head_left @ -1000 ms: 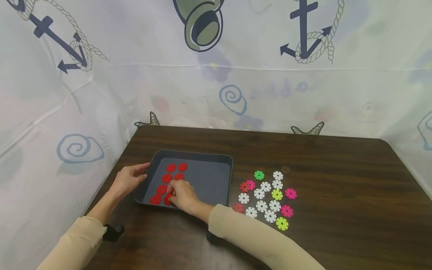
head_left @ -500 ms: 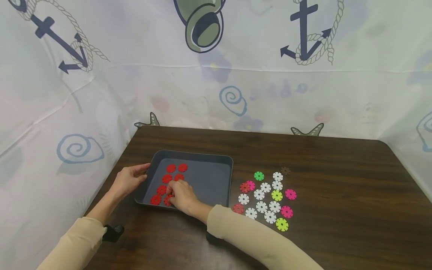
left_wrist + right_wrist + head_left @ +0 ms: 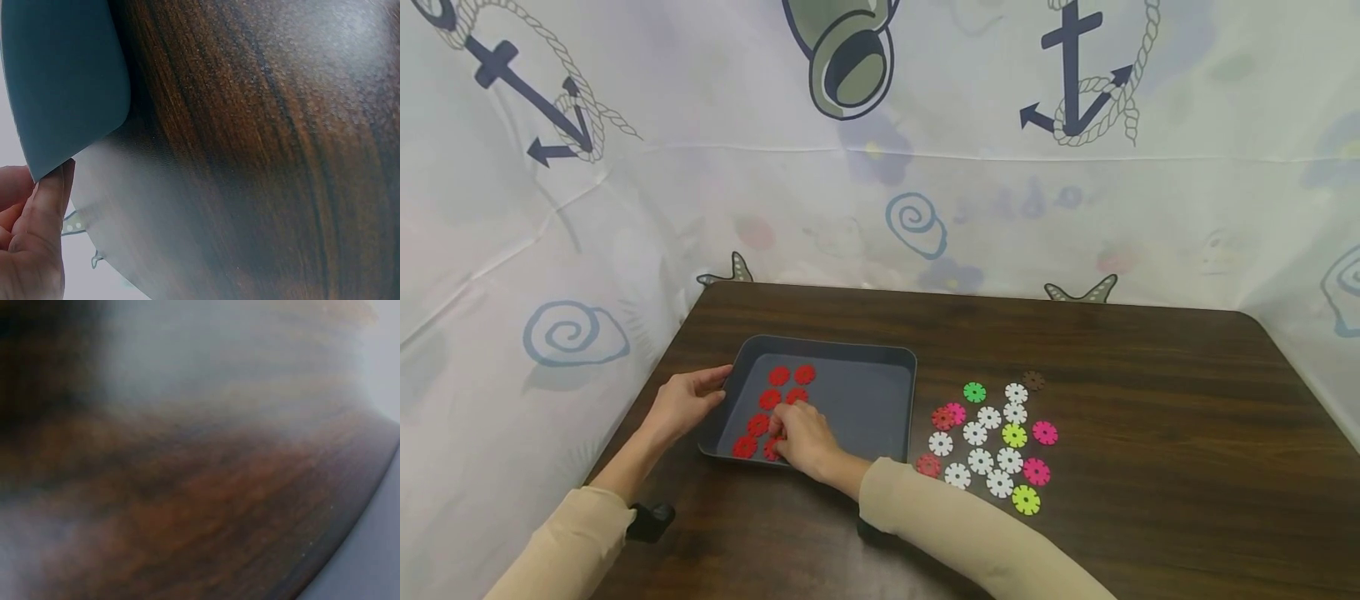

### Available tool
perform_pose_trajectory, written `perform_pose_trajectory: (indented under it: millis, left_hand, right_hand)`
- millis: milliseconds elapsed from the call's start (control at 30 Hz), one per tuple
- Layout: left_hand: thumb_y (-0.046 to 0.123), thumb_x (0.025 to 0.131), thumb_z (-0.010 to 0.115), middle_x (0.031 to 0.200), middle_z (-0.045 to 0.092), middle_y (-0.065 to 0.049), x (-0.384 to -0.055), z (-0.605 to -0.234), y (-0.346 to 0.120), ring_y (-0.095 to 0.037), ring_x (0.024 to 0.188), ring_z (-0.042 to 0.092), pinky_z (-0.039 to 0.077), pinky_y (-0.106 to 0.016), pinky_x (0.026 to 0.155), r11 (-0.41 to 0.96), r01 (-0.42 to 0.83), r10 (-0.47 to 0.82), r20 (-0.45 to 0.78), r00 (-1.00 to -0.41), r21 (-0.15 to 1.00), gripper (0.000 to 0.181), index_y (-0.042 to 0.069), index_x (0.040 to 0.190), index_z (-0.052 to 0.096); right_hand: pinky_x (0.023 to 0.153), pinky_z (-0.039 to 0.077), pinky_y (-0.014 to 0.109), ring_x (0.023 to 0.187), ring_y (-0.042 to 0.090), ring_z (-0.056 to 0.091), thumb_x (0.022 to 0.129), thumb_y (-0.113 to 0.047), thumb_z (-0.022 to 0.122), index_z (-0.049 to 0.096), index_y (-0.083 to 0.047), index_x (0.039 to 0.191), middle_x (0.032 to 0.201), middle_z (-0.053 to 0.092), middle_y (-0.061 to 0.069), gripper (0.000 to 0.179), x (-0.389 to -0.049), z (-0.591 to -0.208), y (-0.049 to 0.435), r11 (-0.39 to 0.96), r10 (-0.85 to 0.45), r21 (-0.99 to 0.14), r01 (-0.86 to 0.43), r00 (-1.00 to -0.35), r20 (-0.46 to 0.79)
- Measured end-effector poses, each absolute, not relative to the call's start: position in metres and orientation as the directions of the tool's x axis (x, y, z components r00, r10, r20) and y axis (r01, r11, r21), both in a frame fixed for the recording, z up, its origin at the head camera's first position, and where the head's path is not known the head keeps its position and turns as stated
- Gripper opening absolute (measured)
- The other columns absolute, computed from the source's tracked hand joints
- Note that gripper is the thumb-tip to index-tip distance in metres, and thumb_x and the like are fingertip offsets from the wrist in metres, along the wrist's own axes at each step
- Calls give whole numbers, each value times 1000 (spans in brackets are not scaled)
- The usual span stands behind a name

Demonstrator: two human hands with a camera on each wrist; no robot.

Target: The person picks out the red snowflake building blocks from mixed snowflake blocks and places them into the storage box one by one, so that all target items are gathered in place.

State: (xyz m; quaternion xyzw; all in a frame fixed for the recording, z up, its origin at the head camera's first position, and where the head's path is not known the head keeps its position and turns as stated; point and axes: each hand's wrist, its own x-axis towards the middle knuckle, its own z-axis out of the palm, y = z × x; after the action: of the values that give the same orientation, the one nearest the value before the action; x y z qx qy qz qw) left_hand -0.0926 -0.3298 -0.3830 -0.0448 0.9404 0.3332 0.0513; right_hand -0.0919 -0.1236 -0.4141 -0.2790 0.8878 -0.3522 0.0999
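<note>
— Hands first, from the left: our left hand [image 3: 683, 403] rested on the left rim of the grey tray [image 3: 880, 354], fingers lying along the outer wall. In the left wrist view we saw fingertips [image 3: 51, 187] touching the tray's corner [image 3: 62, 81], so this hand held the tray at its edge.

— And the right one?

— Our right hand [image 3: 801, 433] was inside the tray, at the near side, with fingers curled down on the red discs [image 3: 771, 400]. We think it pinched one disc at the lower end of the rows, but the fingers covered it, so we could not tell surely. The right wrist view was only blur.

— How did the discs lie?

— In two short rows running from the far side of the tray to the near-left corner, directly under and just left of the right hand. The right hand was clearly the nearer one.

— What was further right?

— Outside the tray, on the brown table [image 3: 1150, 375], lay the loose discs [image 3: 992, 437]: white, pink, green, yellow, a few red, one brown. Nothing stood between them and the tray except its right wall.
</note>
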Motion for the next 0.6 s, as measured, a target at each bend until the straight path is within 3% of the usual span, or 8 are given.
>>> perform_pose_trajectory:
  millis: [600]
  left_hand:
    - [9, 91, 58, 129, 54, -25, -92, -383, -328, -40, 114, 56, 49, -48, 86, 776, -116, -52, -121, -991, 620, 45, -3, 134, 49]
  right_hand:
    - [64, 40, 15, 67, 2, 48, 77, -6, 75, 65, -9, 80, 71, 57, -4, 11, -96, -415, -109, 519, -510, -782, -345, -859, 41]
